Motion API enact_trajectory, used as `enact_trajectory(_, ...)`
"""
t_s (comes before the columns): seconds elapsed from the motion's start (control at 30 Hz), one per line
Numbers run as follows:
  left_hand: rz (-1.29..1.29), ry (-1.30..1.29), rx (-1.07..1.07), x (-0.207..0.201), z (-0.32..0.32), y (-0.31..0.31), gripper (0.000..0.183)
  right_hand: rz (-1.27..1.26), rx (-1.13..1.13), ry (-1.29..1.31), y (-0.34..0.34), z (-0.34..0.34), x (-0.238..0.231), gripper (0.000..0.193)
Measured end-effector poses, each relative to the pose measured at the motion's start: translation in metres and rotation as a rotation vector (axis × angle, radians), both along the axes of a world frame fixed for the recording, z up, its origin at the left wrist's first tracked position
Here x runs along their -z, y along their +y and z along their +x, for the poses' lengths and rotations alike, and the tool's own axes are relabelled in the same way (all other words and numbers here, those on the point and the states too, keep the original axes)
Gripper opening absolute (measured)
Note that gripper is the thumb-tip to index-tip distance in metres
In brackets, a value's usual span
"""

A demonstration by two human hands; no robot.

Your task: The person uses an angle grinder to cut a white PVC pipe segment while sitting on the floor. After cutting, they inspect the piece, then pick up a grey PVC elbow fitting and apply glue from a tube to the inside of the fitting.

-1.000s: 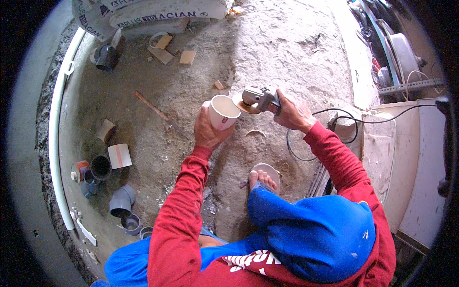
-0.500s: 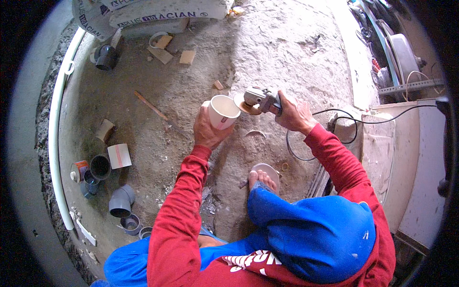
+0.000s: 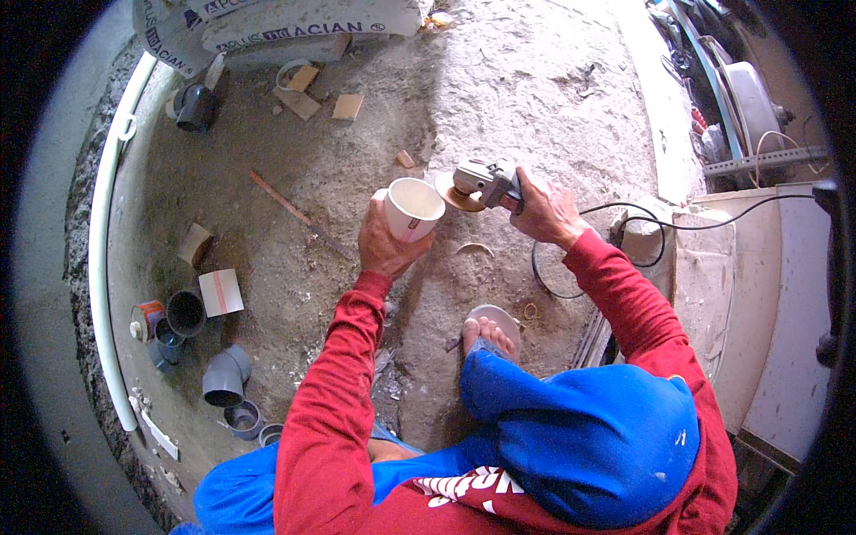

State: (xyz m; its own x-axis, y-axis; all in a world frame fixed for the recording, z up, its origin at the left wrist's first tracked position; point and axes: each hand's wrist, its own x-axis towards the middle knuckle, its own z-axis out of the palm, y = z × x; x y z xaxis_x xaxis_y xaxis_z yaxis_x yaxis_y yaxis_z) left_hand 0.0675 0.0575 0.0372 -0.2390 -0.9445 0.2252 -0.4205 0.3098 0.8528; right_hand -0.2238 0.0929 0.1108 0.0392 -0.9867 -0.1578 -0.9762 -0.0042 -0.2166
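Probably grinding down a white pipe piece (image 3: 415,210), held snug in curled left hand (image 3: 389,242), right beside disc (image 3: 462,195) of angle grinder (image 3: 487,182) clutched in right hand (image 3: 547,214); next, likely calls for light, steady contact

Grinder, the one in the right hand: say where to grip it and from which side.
The grinder is probably best gripped round its right end, coming from the right, as the right hand does: the disc sits at the left end, away from there.
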Motion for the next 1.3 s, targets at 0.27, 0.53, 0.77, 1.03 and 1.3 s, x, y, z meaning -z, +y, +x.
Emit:
enact_trajectory(0.27,0.008,-0.021,0.001,0.003,0.002,-0.001,0.081,-0.009,-0.007,-0.001,-0.002,0.0,0.005,0.048)
enact_trajectory(0.53,0.01,-0.02,-0.007,-0.004,0.0,-0.001,0.078,-0.025,0.054,-0.027,0.006,0.003,-0.004,0.05)
enact_trajectory(0.77,0.034,-0.005,-0.005,-0.003,0.0,-0.002,0.076,-0.002,0.029,-0.035,0.014,0.012,-0.007,0.049)
enact_trajectory(1.03,-0.008,0.008,-0.013,0.006,0.003,-0.002,0.082,-0.035,0.011,-0.003,-0.007,0.009,-0.001,0.05)
enact_trajectory(1.3,0.242,0.326,-0.142,0.005,0.015,-0.007,0.077,-0.02,0.12,-0.042,-0.011,0.002,-0.002,0.042)
